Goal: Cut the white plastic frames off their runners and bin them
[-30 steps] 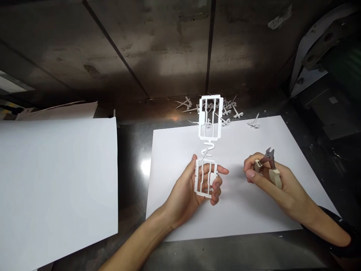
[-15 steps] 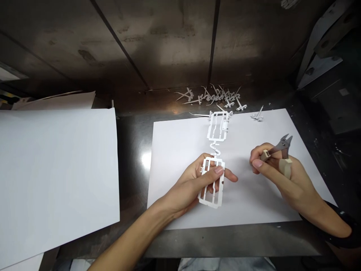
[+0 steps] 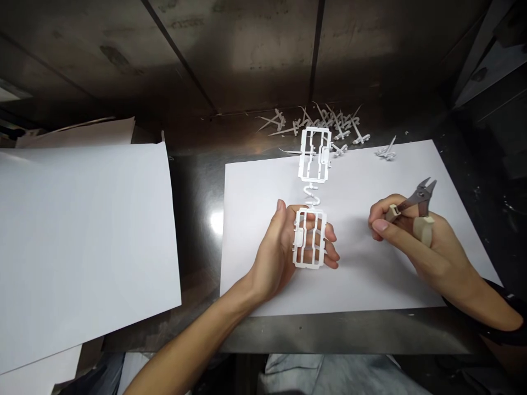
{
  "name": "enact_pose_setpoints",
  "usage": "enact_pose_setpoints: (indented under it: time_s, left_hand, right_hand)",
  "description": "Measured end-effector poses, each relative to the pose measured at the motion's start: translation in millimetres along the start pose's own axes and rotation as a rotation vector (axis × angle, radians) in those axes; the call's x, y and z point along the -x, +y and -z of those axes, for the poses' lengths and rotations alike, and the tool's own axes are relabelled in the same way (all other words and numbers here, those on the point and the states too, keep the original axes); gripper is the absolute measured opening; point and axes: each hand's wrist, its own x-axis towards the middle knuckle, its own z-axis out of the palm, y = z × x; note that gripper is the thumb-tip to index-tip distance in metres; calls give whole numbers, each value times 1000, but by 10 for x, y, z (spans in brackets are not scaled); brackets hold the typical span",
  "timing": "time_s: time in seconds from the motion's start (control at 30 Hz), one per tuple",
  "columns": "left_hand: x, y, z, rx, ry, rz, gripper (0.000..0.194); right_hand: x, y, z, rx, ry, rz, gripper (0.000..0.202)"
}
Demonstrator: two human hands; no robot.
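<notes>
Above the white sheet [image 3: 263, 178], we let the lower frame [image 3: 300, 237], joined to its twin [image 3: 325, 155] by a curved runner [image 3: 311, 193], rest on our left hand [image 3: 276, 249], thumb apart and fingers [image 3: 330, 234] backing it, while our right hand [image 3: 424, 249] (wrapped round the cutters [image 3: 422, 195] by their handles) leaves the blades [image 3: 429, 186] clear.

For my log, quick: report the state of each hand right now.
Left hand: open, white plastic frame piece resting against its fingers, thumb clear of it.
Right hand: closed around the cutters.
</notes>
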Motion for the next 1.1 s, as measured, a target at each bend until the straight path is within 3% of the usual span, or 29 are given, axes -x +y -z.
enact_pose_setpoints:
  time_s: [0.77, 0.97, 1.1]
  left_hand:
    - [38, -125, 129, -253, -34, -74, 39]
    - [98, 12, 54, -560, -28, -113, 24]
    - [78, 35, 70, -684, -71, -163, 17]
  right_hand:
    - [-22, -66, -31, -35, -84, 27, 16]
    - [-54, -88, 19, 173, -233, 2, 17]
    - [-31, -108, 39, 304, -326, -83, 28]
